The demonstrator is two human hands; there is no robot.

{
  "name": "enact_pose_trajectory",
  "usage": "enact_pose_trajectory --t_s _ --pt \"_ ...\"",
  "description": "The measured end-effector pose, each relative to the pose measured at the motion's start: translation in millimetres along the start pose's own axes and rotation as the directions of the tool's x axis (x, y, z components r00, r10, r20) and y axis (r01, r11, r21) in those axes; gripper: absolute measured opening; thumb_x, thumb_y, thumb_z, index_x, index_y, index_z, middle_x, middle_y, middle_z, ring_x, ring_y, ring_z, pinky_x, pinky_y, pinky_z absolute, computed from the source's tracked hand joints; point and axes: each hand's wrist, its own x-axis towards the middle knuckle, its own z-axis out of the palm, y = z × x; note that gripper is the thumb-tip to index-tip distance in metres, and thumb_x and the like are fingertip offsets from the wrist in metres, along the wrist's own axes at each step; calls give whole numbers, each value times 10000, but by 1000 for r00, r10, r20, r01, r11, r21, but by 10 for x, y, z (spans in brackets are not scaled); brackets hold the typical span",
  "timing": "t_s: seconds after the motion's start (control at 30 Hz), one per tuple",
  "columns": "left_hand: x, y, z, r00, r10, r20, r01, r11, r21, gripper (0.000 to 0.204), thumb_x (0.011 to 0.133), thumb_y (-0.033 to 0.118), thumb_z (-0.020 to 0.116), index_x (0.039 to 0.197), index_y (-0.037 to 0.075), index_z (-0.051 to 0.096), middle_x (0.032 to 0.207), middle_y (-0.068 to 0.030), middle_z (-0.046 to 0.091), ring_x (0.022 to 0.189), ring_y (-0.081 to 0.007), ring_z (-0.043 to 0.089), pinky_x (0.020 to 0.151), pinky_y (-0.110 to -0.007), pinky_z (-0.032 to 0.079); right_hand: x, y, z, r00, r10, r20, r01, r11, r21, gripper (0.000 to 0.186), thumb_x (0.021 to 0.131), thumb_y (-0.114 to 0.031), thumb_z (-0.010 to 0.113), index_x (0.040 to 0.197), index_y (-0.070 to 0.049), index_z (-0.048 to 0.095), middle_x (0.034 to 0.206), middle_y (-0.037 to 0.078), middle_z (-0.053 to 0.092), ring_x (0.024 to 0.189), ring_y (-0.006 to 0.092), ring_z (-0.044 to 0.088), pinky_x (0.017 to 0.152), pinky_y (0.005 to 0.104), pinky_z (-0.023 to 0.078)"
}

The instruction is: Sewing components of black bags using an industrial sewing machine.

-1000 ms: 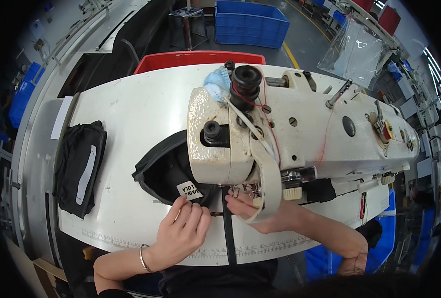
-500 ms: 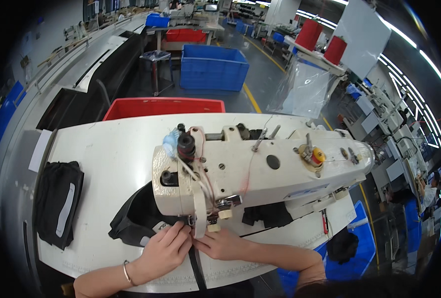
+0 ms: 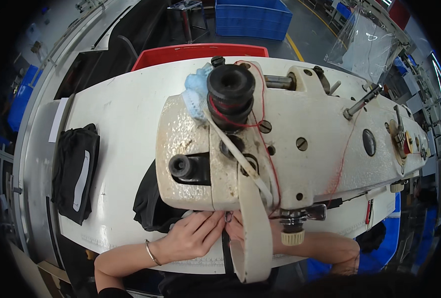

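My left hand [image 3: 193, 238] is bent with its fingers pressed together at the front of a white sewing machine [image 3: 310, 154], close to the needle area. Black fabric [image 3: 151, 211] lies left of that hand and runs under the machine head. A narrow black strip [image 3: 227, 256] comes down between my hands over the table's near edge. On the strip's other side is my right hand [image 3: 235, 229], its fingers curled against it. A hanging white lever [image 3: 258, 233] hides much of the right hand. The fingertips' exact hold is hidden. A small metal piece [image 3: 228, 216] shows between the hands.
A folded black fabric piece [image 3: 74, 174] with a pale label lies on the white table [image 3: 116, 119] at left. Beyond the far edge stand a red bin [image 3: 195, 51] and a blue crate [image 3: 253, 20]. A red-handled tool [image 3: 368, 211] lies at right.
My view has moved closer over the machine, so its head looks larger and the lever now covers part of my right hand. Both hands stay beside the strip near the needle.
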Motion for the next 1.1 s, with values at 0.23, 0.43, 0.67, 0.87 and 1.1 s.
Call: enact_pose_trajectory --t_s 0.23,0.43,0.67,0.87,1.1 --pt "-44 -29 -7 1000 -5 -16 5 999 -47 279 687 74 616 944 -32 646 996 -119 610 898 -217 582 708 -286 504 59 6 -43 991 -129 -47 106 939 -328 53 619 -25 522 656 -55 545 733 62 478 742 160 509 828 410 518" --pt "-54 -35 94 999 -45 18 46 995 -88 302 682 85 623 971 5 664 1004 -91 602 933 -229 584 741 -347 510 10 20 158 970 154 -186 -174 980 -96 94 619 -13 534 695 -47 578 773 78 531 780 161 534 831 430 508" --pt "-57 -342 252 984 -178 33 180 953 -242 252 649 23 637 900 12 650 860 -149 611 789 -332 602 711 -411 496 126 -18 371 735 669 -111 -442 597 670 128 628 -22 560 743 -36 613 797 79 562 792 163 548 810 423 507" --pt "154 -89 -81 982 -172 -74 171 985 -12 205 658 41 595 862 23 611 793 -107 561 738 -274 578 699 -364 454 97 34 -210 996 88 23 -86 992 -94 417 653 -144 631 1047 -8 629 900 47 610 811 171 566 707 292 473" --pt "-84 457 -732 909 141 392 -101 988 -120 67 670 100 596 684 35 598 672 -26 506 700 -169 539 707 -270 402 -33 -877 -411 892 451 41 -270 456 848 326 820 -74 637 1140 -51 581 905 84 615 842 171 596 742 275 480"
